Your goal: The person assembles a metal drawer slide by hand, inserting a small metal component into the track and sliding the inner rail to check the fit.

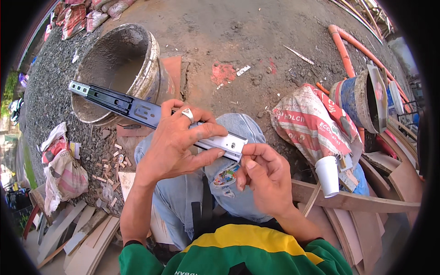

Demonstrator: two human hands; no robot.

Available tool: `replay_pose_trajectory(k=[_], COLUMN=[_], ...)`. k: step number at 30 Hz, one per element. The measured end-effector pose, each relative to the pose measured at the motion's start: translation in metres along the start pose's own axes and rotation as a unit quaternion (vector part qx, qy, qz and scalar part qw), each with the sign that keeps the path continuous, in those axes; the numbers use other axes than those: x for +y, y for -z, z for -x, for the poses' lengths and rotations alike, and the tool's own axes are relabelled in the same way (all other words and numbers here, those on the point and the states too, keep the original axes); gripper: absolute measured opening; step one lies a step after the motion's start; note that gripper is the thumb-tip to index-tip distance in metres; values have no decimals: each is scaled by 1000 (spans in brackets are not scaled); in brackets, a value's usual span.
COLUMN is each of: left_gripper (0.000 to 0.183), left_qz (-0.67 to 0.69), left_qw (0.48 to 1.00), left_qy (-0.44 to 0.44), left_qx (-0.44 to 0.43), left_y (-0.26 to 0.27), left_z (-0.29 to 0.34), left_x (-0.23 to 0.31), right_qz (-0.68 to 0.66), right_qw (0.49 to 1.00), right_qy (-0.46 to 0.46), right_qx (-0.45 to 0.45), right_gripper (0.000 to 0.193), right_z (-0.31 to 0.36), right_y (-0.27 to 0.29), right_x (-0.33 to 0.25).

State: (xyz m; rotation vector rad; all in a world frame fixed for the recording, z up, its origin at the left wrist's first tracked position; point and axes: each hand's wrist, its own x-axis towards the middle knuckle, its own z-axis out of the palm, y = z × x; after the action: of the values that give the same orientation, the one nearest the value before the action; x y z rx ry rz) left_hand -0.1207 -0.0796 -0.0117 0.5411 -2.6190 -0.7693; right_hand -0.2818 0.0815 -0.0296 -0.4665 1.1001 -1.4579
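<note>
Seen from the head camera, a person seated over blue-jeaned knees [238, 133] grips a metal drawer slide [137, 110] at the centre of the frame. The left hand [176, 142], wearing a ring [188, 114], is curled about halfway around the slide's middle: the fingers [208, 133] lie over the top of the rail and the thumb [201, 160] presses from beneath, so the rail is clamped between them. The right hand [263, 176], just right of centre, is mostly closed, its fingertips and thumb pinching the slide's silver end [231, 144], where the two hands nearly meet.

The slide's long axis runs diagonally, from that silver end at centre up to the upper left of the frame. Its dark, blue-black section [114, 101] projects past the left hand and ends in a pale tip [79, 87], which shows in front of a cement-crusted bucket [119, 68] standing on the ground at upper left. Whether the tip touches the bucket cannot be told.

At right of the frame a red-and-white cement sack [311, 128] lies crumpled beside a blue bucket [355, 103] tipped on its side, with orange pipes [343, 50] running behind it. A white paper cup [327, 176] sits on wooden planks [362, 199] at lower right. More planks [78, 233] and crumpled bags [64, 174] fill the lower left, over gravel [50, 101]. The person's green and yellow sleeves [238, 252] cross the bottom edge.
</note>
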Motion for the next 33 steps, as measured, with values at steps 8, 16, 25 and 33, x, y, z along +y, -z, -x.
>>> replay_pose_trajectory(k=[8,16,25,33], left_gripper=[40,35,37,37], left_qz=[-43,-36,-39,-13], left_qw=[999,999,997,997], left_qy=[-22,-12,-54,-74], left_qx=[-3,-29,-32,-9], left_y=[2,0,5,3], left_z=[-3,-4,-3,2], left_x=[4,4,0,-3], right_qz=[-24,110,267,361], right_qw=[998,991,960,923], right_qy=[48,65,83,119], right_qx=[-18,-50,12,54], right_gripper=[22,30,28,23], right_z=[-1,-3,-11,-14], right_y=[2,16,-3,-7], right_x=[-1,-7,-8,0])
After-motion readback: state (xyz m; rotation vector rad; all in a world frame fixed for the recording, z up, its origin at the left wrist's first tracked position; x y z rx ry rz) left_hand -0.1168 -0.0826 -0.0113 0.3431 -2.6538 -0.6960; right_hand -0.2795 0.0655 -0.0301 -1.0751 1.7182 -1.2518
